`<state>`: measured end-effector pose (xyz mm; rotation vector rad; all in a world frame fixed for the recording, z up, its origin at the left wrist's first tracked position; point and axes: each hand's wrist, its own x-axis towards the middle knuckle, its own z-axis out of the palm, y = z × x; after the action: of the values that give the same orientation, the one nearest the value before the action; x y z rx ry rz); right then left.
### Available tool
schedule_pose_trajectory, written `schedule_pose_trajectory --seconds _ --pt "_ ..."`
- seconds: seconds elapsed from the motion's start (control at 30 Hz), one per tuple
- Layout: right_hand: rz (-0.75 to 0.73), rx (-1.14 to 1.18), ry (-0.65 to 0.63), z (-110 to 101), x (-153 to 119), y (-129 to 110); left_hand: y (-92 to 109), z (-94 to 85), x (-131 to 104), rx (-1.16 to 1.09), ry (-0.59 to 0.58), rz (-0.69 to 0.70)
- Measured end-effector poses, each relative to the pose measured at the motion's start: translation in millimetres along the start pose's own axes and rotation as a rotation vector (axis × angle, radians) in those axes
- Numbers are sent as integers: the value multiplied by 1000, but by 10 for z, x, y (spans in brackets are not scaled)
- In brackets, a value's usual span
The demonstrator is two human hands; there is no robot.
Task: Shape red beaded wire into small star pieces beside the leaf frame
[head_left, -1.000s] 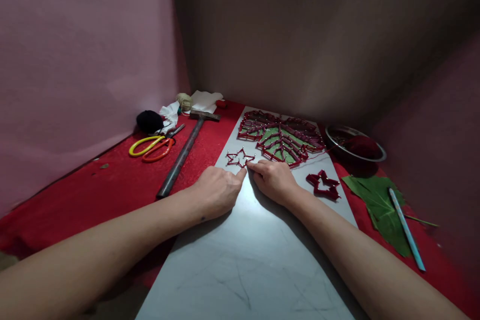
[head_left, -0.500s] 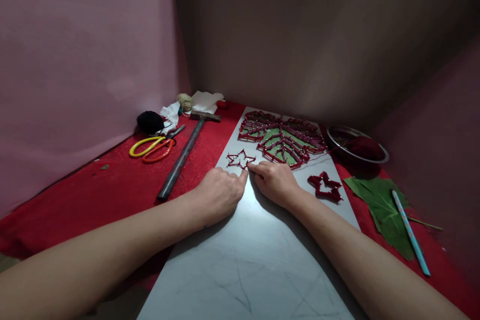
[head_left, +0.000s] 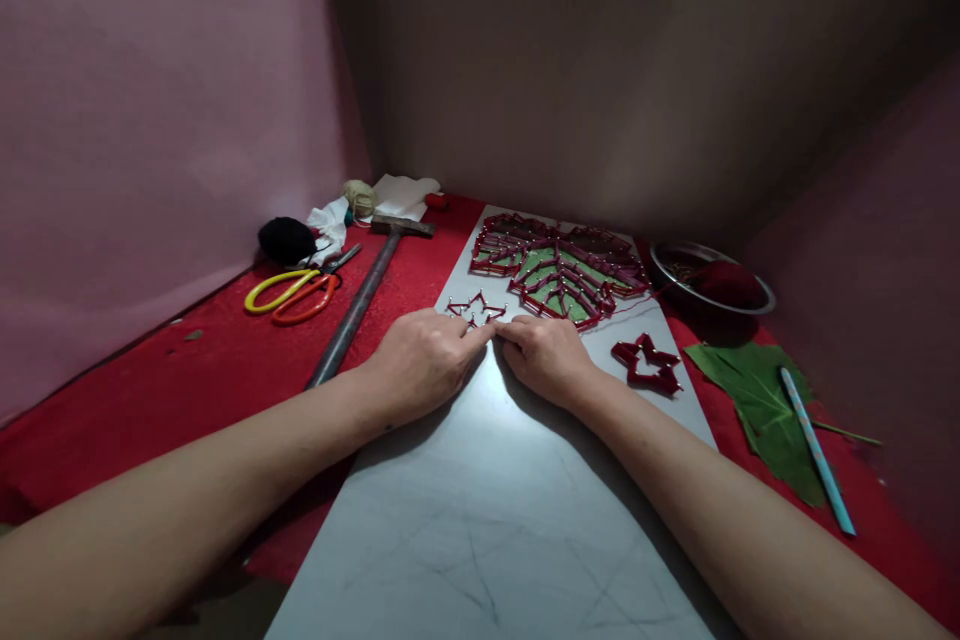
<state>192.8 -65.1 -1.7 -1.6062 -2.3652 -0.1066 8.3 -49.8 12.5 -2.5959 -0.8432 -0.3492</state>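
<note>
At the near edge of a small star of nails point(head_left: 477, 300) outlined in dark red yarn, the fingertips of my two hands meet. My left hand point(head_left: 426, 360) is closed, its index finger stretched towards the star's lower tip; whatever its fingers hold is hidden. Curled in a pinch, my right hand point(head_left: 549, 352) touches the same spot. A strand of red yarn point(head_left: 626, 308) runs from the bowl to behind this hand. Beyond lies a large leaf figure point(head_left: 559, 270) of nails and red yarn over green. A thicker red yarn star point(head_left: 646, 364) sits right of my right hand.
The white board point(head_left: 480, 520) lies on a red cloth point(head_left: 187, 410). Left are a hammer point(head_left: 360, 305), scissors point(head_left: 296, 295), black yarn ball point(head_left: 287, 240) and crumpled white paper. Right are a metal bowl point(head_left: 757, 305) with a red yarn ball, a green leaf point(head_left: 757, 400) and a pen point(head_left: 817, 450).
My left hand has shifted slightly up and left, now covering part of the small star, its fingertip against my right one. The whole view has moved a little.
</note>
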Motion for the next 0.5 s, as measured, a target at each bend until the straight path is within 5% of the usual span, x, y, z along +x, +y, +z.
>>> schedule_pose_trajectory --seconds 0.13,0.3,0.5 --pt "6 6 11 13 2 9 58 14 18 30 -87 27" --pt "-2 13 8 16 8 11 85 43 -2 2 -39 19" --pt "1 37 -12 -17 7 -2 -45 -106 -4 -182 216 -125"
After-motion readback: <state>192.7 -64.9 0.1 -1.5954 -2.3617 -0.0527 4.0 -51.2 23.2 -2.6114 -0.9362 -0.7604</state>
